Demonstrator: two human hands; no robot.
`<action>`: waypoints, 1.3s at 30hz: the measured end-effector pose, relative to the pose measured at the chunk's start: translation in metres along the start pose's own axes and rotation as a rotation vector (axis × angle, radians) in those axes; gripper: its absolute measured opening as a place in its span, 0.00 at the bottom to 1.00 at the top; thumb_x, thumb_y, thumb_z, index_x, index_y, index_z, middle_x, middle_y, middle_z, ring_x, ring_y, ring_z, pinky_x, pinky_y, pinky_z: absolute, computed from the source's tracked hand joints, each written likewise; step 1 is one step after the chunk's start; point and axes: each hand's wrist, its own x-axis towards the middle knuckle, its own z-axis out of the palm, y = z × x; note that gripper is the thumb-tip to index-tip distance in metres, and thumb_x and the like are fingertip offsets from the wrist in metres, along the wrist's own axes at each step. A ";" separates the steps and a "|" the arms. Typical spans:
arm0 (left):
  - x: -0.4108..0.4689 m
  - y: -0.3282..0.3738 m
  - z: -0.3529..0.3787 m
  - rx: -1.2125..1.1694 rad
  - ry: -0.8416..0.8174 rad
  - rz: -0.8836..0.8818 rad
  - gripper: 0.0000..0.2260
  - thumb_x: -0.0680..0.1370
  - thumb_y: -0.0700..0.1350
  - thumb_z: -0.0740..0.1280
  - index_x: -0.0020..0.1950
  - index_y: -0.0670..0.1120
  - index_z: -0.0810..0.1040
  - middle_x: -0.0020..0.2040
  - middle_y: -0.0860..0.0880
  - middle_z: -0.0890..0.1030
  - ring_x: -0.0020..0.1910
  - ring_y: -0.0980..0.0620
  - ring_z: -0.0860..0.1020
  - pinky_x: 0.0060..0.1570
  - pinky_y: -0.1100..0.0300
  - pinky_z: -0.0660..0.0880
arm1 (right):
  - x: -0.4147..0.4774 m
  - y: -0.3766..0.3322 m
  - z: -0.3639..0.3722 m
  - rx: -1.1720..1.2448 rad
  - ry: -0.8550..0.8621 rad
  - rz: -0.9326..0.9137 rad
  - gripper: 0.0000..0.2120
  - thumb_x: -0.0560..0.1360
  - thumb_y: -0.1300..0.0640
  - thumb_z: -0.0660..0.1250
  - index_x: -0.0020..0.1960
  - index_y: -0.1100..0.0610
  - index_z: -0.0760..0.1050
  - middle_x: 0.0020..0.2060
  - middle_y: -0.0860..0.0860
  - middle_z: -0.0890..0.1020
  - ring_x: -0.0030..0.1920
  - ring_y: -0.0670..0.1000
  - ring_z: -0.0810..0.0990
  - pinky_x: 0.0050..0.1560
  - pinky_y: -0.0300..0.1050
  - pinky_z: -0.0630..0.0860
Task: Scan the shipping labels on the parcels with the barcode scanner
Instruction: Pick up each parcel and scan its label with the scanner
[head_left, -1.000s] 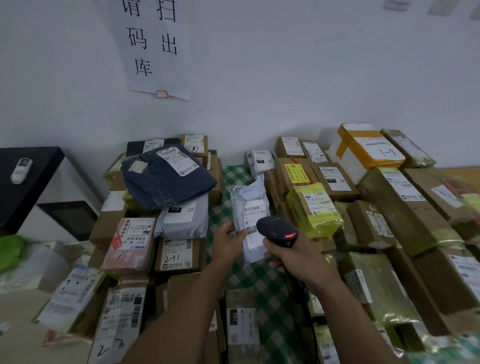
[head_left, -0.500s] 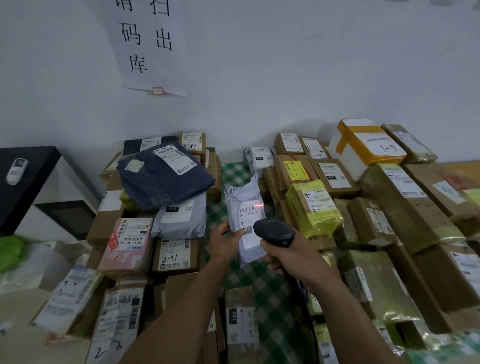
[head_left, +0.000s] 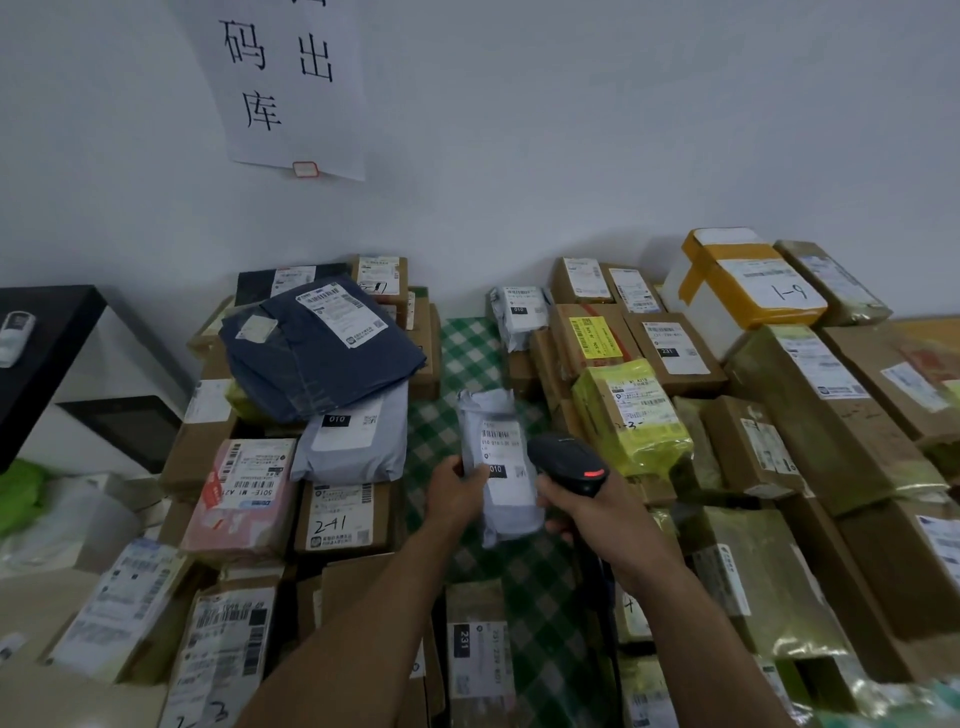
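Grey crinkled poly parcel (head_left: 501, 467), white barcode label (head_left: 501, 457), black scanner (head_left: 569, 462)

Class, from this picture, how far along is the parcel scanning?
Done: nothing shows what is already scanned. In hand: the left hand holds a grey mailer, label facing up, while the right hand grips the scanner beside it. Left: possibly many; labelled parcels crowd both sides.
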 end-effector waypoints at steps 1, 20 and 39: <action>0.005 0.000 0.004 0.050 -0.010 -0.011 0.09 0.82 0.44 0.70 0.61 0.45 0.80 0.58 0.47 0.84 0.52 0.48 0.82 0.51 0.55 0.80 | 0.004 0.001 -0.003 0.011 0.007 0.002 0.11 0.79 0.56 0.74 0.60 0.54 0.80 0.41 0.51 0.86 0.35 0.48 0.83 0.39 0.44 0.78; 0.084 -0.016 0.083 0.115 -0.033 -0.118 0.16 0.82 0.41 0.70 0.70 0.46 0.78 0.62 0.49 0.81 0.57 0.49 0.80 0.57 0.55 0.80 | 0.070 0.030 -0.025 0.039 0.097 0.110 0.06 0.79 0.58 0.73 0.56 0.55 0.82 0.44 0.55 0.87 0.37 0.49 0.83 0.39 0.41 0.80; 0.022 -0.015 0.039 0.343 -0.127 0.051 0.21 0.82 0.37 0.67 0.75 0.41 0.72 0.72 0.44 0.74 0.68 0.47 0.74 0.58 0.67 0.67 | 0.056 0.028 -0.001 0.070 0.022 0.015 0.11 0.78 0.58 0.75 0.58 0.51 0.79 0.40 0.52 0.87 0.35 0.50 0.84 0.40 0.47 0.79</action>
